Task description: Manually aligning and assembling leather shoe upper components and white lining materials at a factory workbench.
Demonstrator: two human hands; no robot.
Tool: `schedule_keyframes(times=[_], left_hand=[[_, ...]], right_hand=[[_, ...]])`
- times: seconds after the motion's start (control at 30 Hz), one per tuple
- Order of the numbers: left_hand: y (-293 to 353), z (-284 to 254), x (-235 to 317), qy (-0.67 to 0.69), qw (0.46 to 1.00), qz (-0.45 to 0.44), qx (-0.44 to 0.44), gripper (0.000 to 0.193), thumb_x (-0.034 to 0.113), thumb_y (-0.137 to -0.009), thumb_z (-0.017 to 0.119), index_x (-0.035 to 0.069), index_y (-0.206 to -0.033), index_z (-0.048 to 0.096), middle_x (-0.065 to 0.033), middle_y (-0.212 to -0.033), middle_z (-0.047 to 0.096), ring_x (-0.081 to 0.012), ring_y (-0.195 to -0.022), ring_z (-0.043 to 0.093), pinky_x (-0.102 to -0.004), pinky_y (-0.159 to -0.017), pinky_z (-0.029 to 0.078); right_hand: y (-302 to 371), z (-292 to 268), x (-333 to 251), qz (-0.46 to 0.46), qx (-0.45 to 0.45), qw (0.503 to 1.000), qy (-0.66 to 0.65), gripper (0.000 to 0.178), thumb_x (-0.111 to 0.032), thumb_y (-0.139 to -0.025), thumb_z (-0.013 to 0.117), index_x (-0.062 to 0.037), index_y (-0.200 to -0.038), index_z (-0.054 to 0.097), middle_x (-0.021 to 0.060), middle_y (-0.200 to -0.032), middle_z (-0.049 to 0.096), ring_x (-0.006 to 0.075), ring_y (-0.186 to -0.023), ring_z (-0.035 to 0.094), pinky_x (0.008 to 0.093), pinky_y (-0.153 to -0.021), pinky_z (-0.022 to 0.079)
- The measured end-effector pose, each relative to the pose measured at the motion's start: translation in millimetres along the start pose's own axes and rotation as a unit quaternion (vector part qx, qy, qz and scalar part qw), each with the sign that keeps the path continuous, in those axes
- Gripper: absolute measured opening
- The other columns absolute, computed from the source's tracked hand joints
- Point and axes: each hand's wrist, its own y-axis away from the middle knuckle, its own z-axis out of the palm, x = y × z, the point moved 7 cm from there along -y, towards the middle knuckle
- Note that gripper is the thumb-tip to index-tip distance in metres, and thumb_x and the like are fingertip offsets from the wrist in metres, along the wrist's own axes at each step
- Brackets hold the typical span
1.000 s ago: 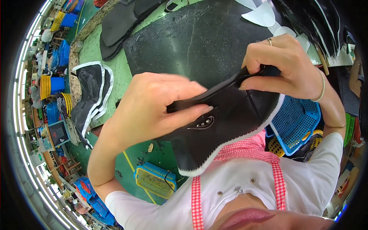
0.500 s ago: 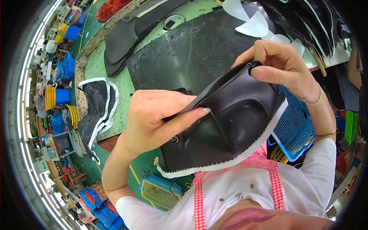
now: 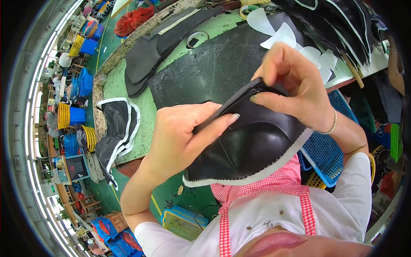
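Observation:
Both hands hold a black leather shoe upper (image 3: pixel 259 143) above the table's near edge. Its lower border is white with zigzag stitching, and a rounded, seamed panel bulges on the side facing me. My left hand (image 3: pixel 177 135) pinches the folded upper rim between thumb and fingers, the fingers partly hidden behind the leather. Further right along this rim, my right hand (image 3: pixel 295 88) is closed on it, thumb in front and fingertips at the back. Stacked at the table's left edge are more black uppers (image 3: pixel 115 130) with white borders.
A dark sheet (image 3: pixel 197 70) covers the tabletop's middle. Flat black pieces (image 3: pixel 143 62) and a ring-shaped roll (image 3: pixel 198 40) lie beyond. White petal-shaped pieces (image 3: pixel 280 37) and piled black uppers (image 3: pixel 338 21) sit far right. Blue baskets (image 3: pixel 327 152) stand right; another basket (image 3: pixel 182 222) is on the floor.
My right hand has shifted left along the rim, closer to my left hand. The upper has turned slightly, and the whole view has shifted a little.

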Motion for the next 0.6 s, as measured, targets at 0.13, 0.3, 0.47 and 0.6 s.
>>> schedule_keyframes(times=[0.13, 0.3, 0.47, 0.6], left_hand=[[4.5, -5.4, 1.4, 0.059, 0.996, 0.034, 0.056, 0.013, 0.01, -0.084, 0.071, 0.001, -0.094, 0.07, -0.0058, -0.061, 0.057, -0.0125, -0.05, 0.052, -0.0271, -0.048, 0.04], [-3.8, 3.1, -4.2, 0.171, 0.984, -0.051, 0.012, 0.014, 0.013, -0.083, 0.074, 0.0, -0.09, 0.071, -0.0039, -0.059, 0.058, -0.0065, -0.05, 0.05, -0.0258, -0.046, 0.039], [-2.5, -2.3, -3.1, 0.054, 0.995, 0.046, 0.071, 0.019, 0.018, -0.079, 0.077, 0.0, -0.082, 0.071, -0.0104, -0.059, 0.059, -0.0169, -0.046, 0.053, -0.0288, -0.045, 0.04], [-5.9, -0.5, -9.2, 0.028, 0.998, 0.001, 0.052, 0.02, 0.02, -0.078, 0.077, 0.001, -0.08, 0.071, -0.0117, -0.059, 0.058, -0.0239, -0.047, 0.054, -0.0305, -0.046, 0.041]], right_hand=[[-12.3, -1.4, -7.6, -0.007, -0.036, 0.986, 0.161, 0.028, -0.011, -0.077, 0.078, -0.0043, -0.091, 0.054, -0.0025, -0.068, 0.05, 0.0077, -0.07, 0.043, 0.0247, -0.062, 0.035], [-10.8, 17.7, -21.7, -0.193, -0.106, 0.941, 0.255, 0.026, -0.011, -0.079, 0.075, -0.0033, -0.076, 0.051, 0.0037, -0.069, 0.043, 0.0165, -0.068, 0.042, 0.0291, -0.06, 0.035], [-21.3, 0.5, -33.2, -0.148, -0.086, 0.959, 0.225, 0.014, -0.007, -0.083, 0.069, -0.0004, -0.092, 0.06, 0.0048, -0.087, 0.058, 0.0161, -0.077, 0.055, 0.0266, -0.072, 0.043], [-29.9, 3.7, -35.1, -0.115, -0.135, 0.948, 0.265, 0.006, -0.001, -0.083, 0.067, -0.0004, -0.089, 0.068, 0.0066, -0.085, 0.065, 0.0138, -0.074, 0.061, 0.0254, -0.063, 0.048]])
